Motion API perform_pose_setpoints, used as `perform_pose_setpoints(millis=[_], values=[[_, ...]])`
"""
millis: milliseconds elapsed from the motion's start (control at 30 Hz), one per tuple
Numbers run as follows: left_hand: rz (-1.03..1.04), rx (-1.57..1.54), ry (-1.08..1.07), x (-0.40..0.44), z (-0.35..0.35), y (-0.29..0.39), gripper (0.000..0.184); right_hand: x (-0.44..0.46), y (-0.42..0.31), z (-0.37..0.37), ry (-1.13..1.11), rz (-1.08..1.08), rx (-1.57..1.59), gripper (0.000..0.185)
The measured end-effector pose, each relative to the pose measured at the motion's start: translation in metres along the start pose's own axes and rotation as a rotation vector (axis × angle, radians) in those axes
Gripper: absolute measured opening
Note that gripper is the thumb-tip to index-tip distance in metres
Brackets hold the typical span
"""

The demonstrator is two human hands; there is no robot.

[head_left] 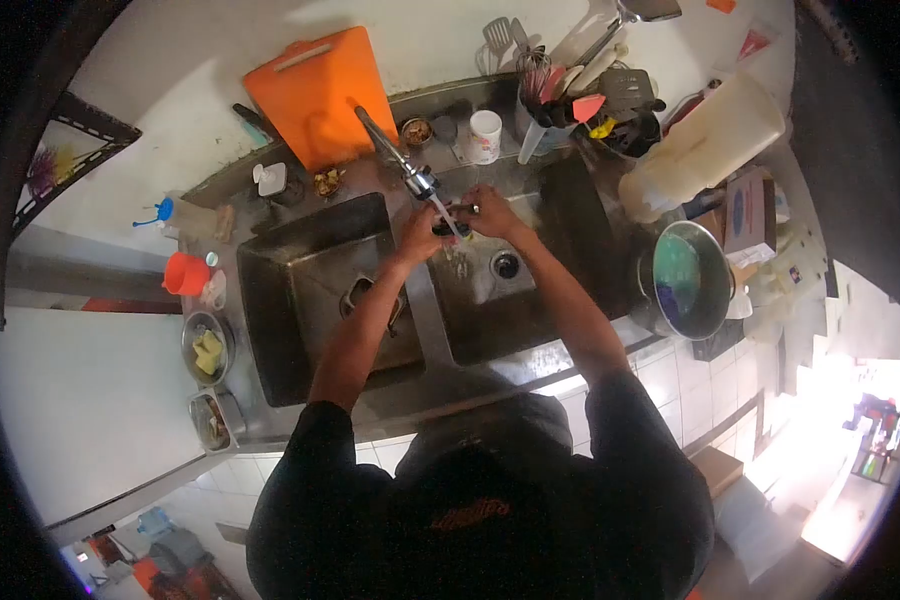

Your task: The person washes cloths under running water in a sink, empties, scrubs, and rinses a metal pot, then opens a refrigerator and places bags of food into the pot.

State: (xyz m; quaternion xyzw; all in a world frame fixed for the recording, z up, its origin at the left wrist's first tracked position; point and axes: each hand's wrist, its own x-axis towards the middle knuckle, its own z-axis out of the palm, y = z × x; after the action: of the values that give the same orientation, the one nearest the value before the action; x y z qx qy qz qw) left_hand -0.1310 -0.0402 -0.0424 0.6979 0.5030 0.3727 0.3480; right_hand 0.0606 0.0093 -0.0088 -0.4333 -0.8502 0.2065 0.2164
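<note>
Water runs from the faucet (pixel 418 180) into the right basin (pixel 470 320) of a double metal sink. Under the stream, my left hand (pixel 425 234) and my right hand (pixel 490 212) are close together at the back of that basin. Between them is a small dark object (pixel 452 228), too small to identify, with my left fingers closed on its left side. The fingers of my right hand are bent at its right side. Below the hands lies the round drain (pixel 506 264).
An orange cutting board (pixel 315 95) leans on the wall behind the left basin (pixel 310 270). A white cup (pixel 485 137) and a utensil holder (pixel 540 120) stand behind the sink. At the right are a metal bowl (pixel 705 280) and a large plastic container (pixel 705 145).
</note>
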Motion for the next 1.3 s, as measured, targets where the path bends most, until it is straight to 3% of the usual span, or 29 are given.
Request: perform_pose_setpoints(millis=[33, 100, 133, 200, 267, 300, 367, 400, 433, 467, 500, 533, 600, 633, 733, 800, 833, 900, 1033, 1100, 1133, 1200, 1233, 1300], values=[[-0.038, -0.009, 0.003, 0.000, 0.001, 0.012, 0.065, 0.002, 0.001, 0.005, 0.000, -0.005, -0.003, 0.031], [-0.118, -0.071, -0.008, 0.000, -0.004, 0.038, 0.064, 0.006, 0.001, 0.011, 0.185, -0.383, -0.005, 0.033], [-0.155, -0.099, -0.015, 0.000, -0.002, 0.041, 0.064, 0.006, -0.004, 0.010, 0.189, -0.387, -0.008, 0.033], [-0.262, -0.142, -0.041, 0.001, 0.002, 0.048, 0.063, 0.005, -0.016, 0.007, -0.132, 0.219, 0.717, 0.037], [-0.332, -0.156, -0.055, -0.004, 0.019, 0.038, 0.063, 0.018, -0.013, 0.018, -0.060, 0.266, 0.795, 0.038], [-0.327, -0.315, 0.005, -0.009, 0.034, 0.024, 0.056, 0.022, -0.011, 0.021, 0.012, 0.320, 0.874, 0.040], [-0.322, -0.472, 0.063, -0.011, 0.039, 0.002, 0.049, 0.021, -0.029, -0.022, 0.102, 0.370, 0.812, 0.041], [-0.390, -0.307, -0.053, -0.012, 0.028, -0.010, 0.043, 0.016, -0.032, -0.040, 0.187, 0.426, 0.749, 0.042], [-0.424, -0.227, -0.111, -0.011, 0.017, -0.012, 0.041, 0.009, -0.017, -0.046, 0.183, 0.431, 0.749, 0.042], [-0.454, -0.145, -0.171, -0.010, 0.007, -0.014, 0.039, 0.006, 0.007, -0.053, 0.139, 0.446, 0.539, 0.044], [-0.404, -0.223, -0.116, -0.009, -0.008, -0.003, 0.039, 0.002, 0.025, -0.053, 0.093, 0.458, 0.330, 0.047], [-0.358, -0.300, -0.060, -0.009, -0.015, 0.003, 0.039, -0.009, 0.033, -0.045, 0.086, 0.461, 0.331, 0.047], [-0.333, -0.291, -0.097, 0.009, -0.018, 0.003, 0.041, -0.028, 0.040, -0.029, 0.145, 0.088, -0.165, 0.055], [-0.311, -0.282, -0.140, 0.013, -0.014, 0.005, 0.044, -0.032, 0.032, -0.018, 0.143, 0.089, -0.163, 0.055], [-0.247, -0.289, -0.108, 0.021, 0.023, 0.004, 0.054, -0.027, 0.012, 0.013, 0.024, -0.229, 0.375, 0.062], [-0.313, -0.182, -0.136, 0.031, 0.013, 0.009, 0.066, -0.017, 0.020, 0.025, -0.132, 0.102, 0.546, 0.053], [-0.315, -0.178, -0.136, 0.031, 0.000, 0.022, 0.066, -0.014, 0.019, 0.021, -0.131, 0.101, 0.551, 0.053], [-0.103, 0.174, -0.286, 0.027, -0.018, 0.048, 0.075, -0.006, 0.012, 0.001, -0.334, 0.163, 0.327, 0.043], [-0.206, 0.423, -0.491, 0.027, -0.001, 0.025, 0.076, -0.009, 0.004, -0.025, -0.355, 0.118, 0.376, 0.038], [0.005, 0.111, -0.222, 0.029, 0.026, -0.048, 0.075, -0.020, 0.023, -0.029, -0.135, 0.006, 0.467, 0.043], [0.010, 0.105, -0.220, 0.030, 0.024, -0.031, 0.075, -0.022, 0.024, -0.041, -0.136, 0.008, 0.460, 0.043], [-0.274, -0.151, -0.194, 0.024, 0.004, 0.025, 0.054, -0.025, 0.014, -0.065, -0.469, 0.369, 0.376, 0.049], [-0.275, -0.149, -0.194, 0.027, 0.001, 0.034, 0.054, -0.028, 0.013, -0.062, -0.469, 0.369, 0.378, 0.049], [-0.468, -0.276, -0.448, 0.043, -0.005, 0.044, 0.053, -0.033, 0.013, -0.046, -0.214, -0.063, 0.425, 0.056]])
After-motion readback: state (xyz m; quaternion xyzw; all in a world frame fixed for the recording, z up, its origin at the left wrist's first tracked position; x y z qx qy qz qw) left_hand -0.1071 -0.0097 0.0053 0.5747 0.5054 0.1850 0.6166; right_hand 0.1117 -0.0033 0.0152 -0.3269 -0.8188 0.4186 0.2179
